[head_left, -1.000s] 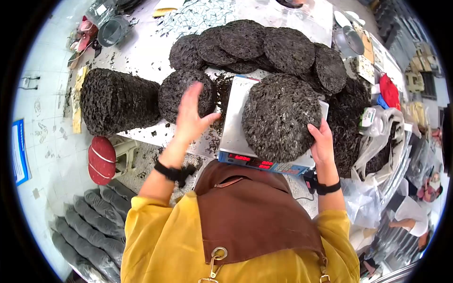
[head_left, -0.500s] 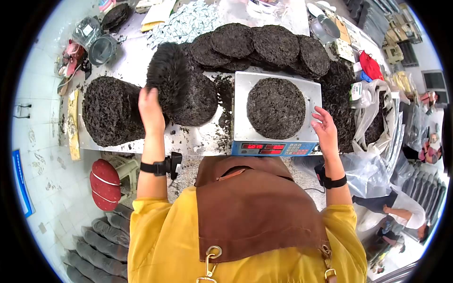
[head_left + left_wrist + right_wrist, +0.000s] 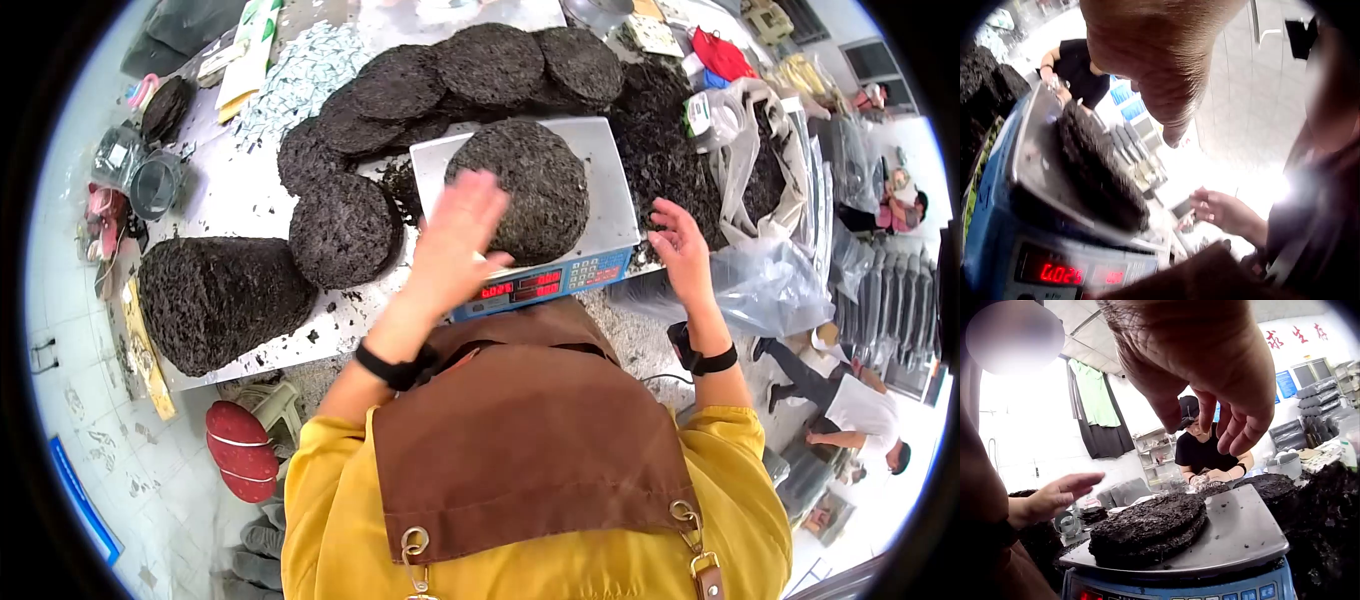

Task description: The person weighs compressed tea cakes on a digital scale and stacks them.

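Dark, rough-textured round cakes [image 3: 535,190] lie on the steel plate [image 3: 605,180] of a blue scale; the right wrist view shows two layers [image 3: 1147,531], one on the other. My left hand [image 3: 458,240], blurred, is over their left side with fingers extended and nothing gripped; whether it touches them cannot be told. Off the plate's right edge, my right hand [image 3: 685,250] hovers empty, fingers loosely bent. Red digits [image 3: 1063,274] glow on the scale's front. A tall dark stack [image 3: 225,300] and a shorter one [image 3: 345,230] stand left of the scale.
Overlapping dark cakes [image 3: 490,65] line the area behind the scale. Loose dark flakes [image 3: 660,150] and an opened bag [image 3: 790,190] lie to the right. Small pale packets [image 3: 310,75] and a grey container [image 3: 155,185] are at the back left. A person in black [image 3: 1210,450] sits opposite.
My right hand let go of a cake, now on the scale. My left hand took another cake from the left, carried it right onto the first, and released it. The head view has shifted.
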Demonstrator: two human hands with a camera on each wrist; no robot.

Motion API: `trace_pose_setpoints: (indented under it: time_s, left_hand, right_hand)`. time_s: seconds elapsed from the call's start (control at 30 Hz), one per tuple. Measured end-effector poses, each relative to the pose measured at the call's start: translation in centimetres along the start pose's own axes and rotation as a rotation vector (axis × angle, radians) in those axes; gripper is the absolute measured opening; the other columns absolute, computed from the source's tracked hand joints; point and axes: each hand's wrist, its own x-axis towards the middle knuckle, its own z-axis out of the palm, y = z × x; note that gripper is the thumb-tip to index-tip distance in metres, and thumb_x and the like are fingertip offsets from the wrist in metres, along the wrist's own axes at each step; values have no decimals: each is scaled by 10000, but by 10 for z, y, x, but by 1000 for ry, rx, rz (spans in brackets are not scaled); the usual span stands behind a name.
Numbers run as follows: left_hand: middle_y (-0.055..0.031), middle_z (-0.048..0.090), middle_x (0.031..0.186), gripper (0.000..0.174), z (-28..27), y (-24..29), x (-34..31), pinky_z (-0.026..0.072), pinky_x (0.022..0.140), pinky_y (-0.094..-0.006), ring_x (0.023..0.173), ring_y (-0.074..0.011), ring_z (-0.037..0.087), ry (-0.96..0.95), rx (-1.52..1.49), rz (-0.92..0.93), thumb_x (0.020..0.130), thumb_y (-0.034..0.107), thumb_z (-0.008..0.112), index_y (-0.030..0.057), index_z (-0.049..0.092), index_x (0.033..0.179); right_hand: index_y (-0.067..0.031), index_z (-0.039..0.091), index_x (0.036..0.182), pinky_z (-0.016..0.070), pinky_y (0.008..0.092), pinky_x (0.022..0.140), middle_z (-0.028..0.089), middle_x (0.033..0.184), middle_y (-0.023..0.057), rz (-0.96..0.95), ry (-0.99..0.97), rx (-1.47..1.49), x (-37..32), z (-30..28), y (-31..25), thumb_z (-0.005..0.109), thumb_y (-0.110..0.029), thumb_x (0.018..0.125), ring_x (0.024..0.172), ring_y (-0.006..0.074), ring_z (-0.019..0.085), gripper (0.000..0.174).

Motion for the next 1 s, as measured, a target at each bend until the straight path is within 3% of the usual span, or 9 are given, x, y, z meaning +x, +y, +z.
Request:
trace_pose_setpoints:
  time_s: [0.1, 0.13, 0.2, 0.3, 0.47, 0.63, 0.73, 0.93, 1.0]
  left_hand:
    - [-137, 326, 1441, 691, -51, -38, -14, 231, 1097, -437, 1338, -330, 285, 254, 153, -178, 733, 295, 691, 90, 423, 1336]
    - [-128, 338, 1436, 666, -69, -47, -16, 252, 1089, -429, 1336, -325, 291, 339, 130, -181, 757, 291, 688, 91, 425, 1334]
    - [-117, 382, 1408, 653, -98, -47, -15, 290, 1065, -418, 1309, -319, 333, 488, 122, -172, 752, 315, 707, 90, 456, 1312]
    - [-118, 442, 1363, 678, -123, -34, 5, 337, 1026, -416, 1250, -279, 413, 566, 253, 113, 746, 408, 707, 71, 481, 1290]
    - [-116, 440, 1358, 672, -67, -5, 29, 321, 1036, -420, 1271, -295, 384, 257, 131, 133, 690, 362, 743, 121, 507, 1271]
    - [-80, 471, 1326, 525, 43, -10, -9, 314, 1041, -424, 1270, -262, 393, -141, 143, 126, 700, 185, 694, 149, 556, 1205]
    - [-66, 506, 1288, 401, 34, -7, -27, 321, 1037, -423, 1240, -253, 432, -82, 133, 92, 777, 127, 540, 156, 570, 1176]
    - [-108, 438, 1345, 474, 22, -20, -55, 320, 1035, -447, 1263, -273, 397, -88, 118, 18, 807, 190, 547, 132, 477, 1272]
    - [-112, 403, 1377, 579, 7, -14, -42, 303, 1042, -450, 1273, -283, 382, -79, -18, -52, 746, 240, 627, 125, 464, 1290]
  right_hand:
    - [-31, 491, 1234, 475, 276, 826, 547, 1183, 98, 190, -13, 67, 6, -19, -7, 603, 19, 790, 1052, 179, 549, 461]
    - [-32, 480, 1247, 474, 271, 834, 551, 1174, 98, 46, 2, 55, 13, -25, -5, 598, 5, 801, 1048, 180, 547, 462]
    - [-27, 469, 1259, 439, 299, 908, 555, 1168, 105, 113, 26, 89, 30, -38, -38, 578, -75, 843, 1068, 185, 542, 433]
    - [-11, 473, 1255, 416, 279, 938, 535, 1229, 114, -76, 39, 63, 68, -56, -61, 571, -101, 857, 1110, 178, 533, 420]
    - [33, 461, 1250, 467, 305, 871, 527, 1220, 124, -40, -32, 249, 122, -22, -40, 614, -201, 856, 1089, 188, 536, 483]
    - [-24, 453, 1258, 453, 292, 783, 577, 1096, 78, 496, -560, 116, 104, 56, -5, 683, -343, 780, 987, 172, 542, 619]
    - [0, 445, 1248, 439, 311, 870, 576, 1125, 82, 562, -673, 168, 103, 85, -5, 655, -129, 803, 1007, 157, 535, 509]
    - [29, 437, 1236, 424, 339, 907, 572, 1142, 126, 406, -786, 172, 124, 117, -10, 687, -145, 774, 1011, 218, 553, 553]
    - [19, 436, 1227, 456, 355, 849, 566, 1139, 176, 172, -739, -427, 130, 119, -12, 707, -176, 758, 947, 288, 585, 576]
